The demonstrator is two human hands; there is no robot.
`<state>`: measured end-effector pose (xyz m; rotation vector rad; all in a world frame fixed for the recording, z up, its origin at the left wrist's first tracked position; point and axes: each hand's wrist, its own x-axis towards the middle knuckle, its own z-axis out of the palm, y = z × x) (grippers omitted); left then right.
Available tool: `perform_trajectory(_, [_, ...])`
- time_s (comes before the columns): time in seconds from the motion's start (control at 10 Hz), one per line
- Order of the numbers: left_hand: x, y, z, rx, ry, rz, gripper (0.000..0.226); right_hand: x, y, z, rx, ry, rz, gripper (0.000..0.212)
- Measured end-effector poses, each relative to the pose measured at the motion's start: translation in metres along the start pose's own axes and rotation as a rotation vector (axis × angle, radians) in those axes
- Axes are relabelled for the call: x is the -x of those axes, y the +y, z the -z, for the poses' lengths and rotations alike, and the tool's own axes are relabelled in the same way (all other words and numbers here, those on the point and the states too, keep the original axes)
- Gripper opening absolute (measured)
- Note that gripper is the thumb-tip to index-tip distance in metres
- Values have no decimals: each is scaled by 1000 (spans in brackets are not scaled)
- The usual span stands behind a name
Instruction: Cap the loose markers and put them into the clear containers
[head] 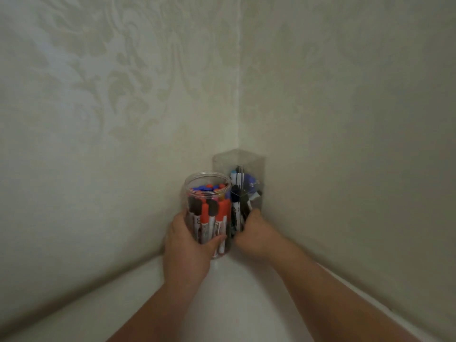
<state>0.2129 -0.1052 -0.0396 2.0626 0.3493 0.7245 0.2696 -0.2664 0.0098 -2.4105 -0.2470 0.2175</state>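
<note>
Left hand (188,248) fingers wrap the jar (208,213); right hand (255,234) fingers clasp the square container (238,160), 1 o'clock, tight against the wall corner (238,95).

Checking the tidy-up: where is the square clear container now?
Head view, centre: the square clear container stands in the wall corner, right of and behind the round jar, with the right hand at its base.

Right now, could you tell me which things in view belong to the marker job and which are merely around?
Job: round jar of capped markers, gripped by the left hand; square container with more markers, held by the right hand.
Merely around: patterned walls; white tabletop.
</note>
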Motion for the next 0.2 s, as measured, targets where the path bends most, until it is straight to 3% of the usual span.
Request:
perform_trajectory(0.1, [4, 9, 15, -11, -76, -18, 91, 11, 4, 1, 100, -80, 66, 46])
perform_trajectory(0.2, [9, 15, 42, -159, -111, -81, 78, 29, 1, 11, 225, -31, 94, 33])
